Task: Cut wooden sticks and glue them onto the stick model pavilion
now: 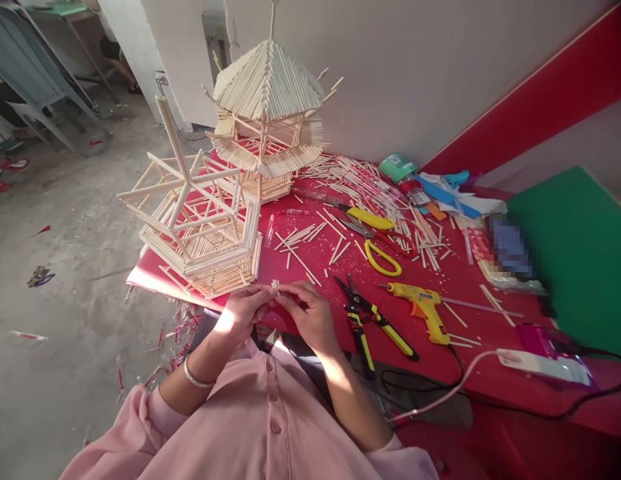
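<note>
My left hand (247, 307) and my right hand (309, 313) meet at the front edge of the red table. Between their fingertips they pinch a small bunch of short wooden sticks (275, 285), seen end-up; how many there are is hard to make out. Just beyond my left hand stands an open hexagonal frame of wooden sticks (210, 257) with one post slanting up. Behind it rises a stick pavilion model (267, 87) with a pointed roof. Right of my right hand lie pliers-like cutters (363, 310) with yellow-black handles, jaws apart, and a yellow glue gun (423, 307).
Loose sticks (295, 240) are scattered over the red table (310, 333). Yellow-handled scissors (383, 257) and a yellow utility knife (367, 217) lie past the cutters. A white power strip (540, 367) with cables sits at right, near a green board (570, 247). Wrappers litter the floor at left.
</note>
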Motion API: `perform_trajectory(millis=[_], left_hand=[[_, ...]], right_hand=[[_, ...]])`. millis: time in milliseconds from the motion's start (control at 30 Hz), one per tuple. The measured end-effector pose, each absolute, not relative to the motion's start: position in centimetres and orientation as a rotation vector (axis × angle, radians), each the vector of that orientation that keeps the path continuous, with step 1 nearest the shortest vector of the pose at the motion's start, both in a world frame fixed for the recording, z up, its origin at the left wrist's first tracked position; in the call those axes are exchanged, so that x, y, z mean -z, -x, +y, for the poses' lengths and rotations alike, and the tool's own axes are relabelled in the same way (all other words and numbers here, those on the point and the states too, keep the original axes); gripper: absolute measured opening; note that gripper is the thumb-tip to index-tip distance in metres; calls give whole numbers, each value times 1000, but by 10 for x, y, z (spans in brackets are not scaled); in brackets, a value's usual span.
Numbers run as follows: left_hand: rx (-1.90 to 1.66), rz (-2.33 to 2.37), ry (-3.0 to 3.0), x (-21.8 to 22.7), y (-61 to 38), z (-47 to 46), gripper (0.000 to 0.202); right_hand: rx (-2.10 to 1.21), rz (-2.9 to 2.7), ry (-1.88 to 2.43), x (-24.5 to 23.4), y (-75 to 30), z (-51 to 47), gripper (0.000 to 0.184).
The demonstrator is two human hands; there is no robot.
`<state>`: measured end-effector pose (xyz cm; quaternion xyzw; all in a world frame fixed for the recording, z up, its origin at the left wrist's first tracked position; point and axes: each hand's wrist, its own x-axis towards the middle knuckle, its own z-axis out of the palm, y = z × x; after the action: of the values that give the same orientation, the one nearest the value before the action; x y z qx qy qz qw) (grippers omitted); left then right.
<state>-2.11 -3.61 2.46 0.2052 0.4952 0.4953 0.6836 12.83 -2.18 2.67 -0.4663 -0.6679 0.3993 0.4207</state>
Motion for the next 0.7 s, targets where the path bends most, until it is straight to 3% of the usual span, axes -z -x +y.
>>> perform_trajectory(millis=[700], left_hand=[[-1068,1150,-464,-32,20,-35,28]], right_hand=[[-947,-1730,1181,-23,-133,-23,11]])
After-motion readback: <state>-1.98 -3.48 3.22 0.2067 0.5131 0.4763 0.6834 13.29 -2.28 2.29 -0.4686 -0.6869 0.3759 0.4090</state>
